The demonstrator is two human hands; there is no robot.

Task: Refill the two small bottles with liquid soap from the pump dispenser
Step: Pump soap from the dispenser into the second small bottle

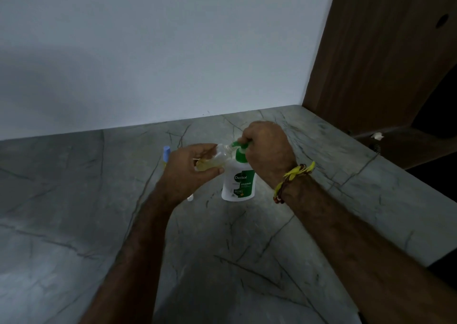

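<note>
While our left hand (190, 167) gripped the slick, light small bottle (212, 159) mid-body — tilted — our right hand (265, 148) clutched the pump dispenser (239, 177) head.

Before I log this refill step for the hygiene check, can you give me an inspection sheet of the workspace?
Surface: grey veined stone counter, no spills seen.
Job's things: white pump dispenser with green pump stands upright; small clear bottle, part filled with yellowish liquid, is tilted with its mouth at the spout; second small bottle with blue cap stands behind the left hand.
Clutter: small white object under the left wrist, unclear what.
Hands: left hand grips the clear bottle; right hand presses the pump, fingers curled over it.
Cables: nothing seen.
Surroundings: pale wall, brown wooden panel at right.
</note>
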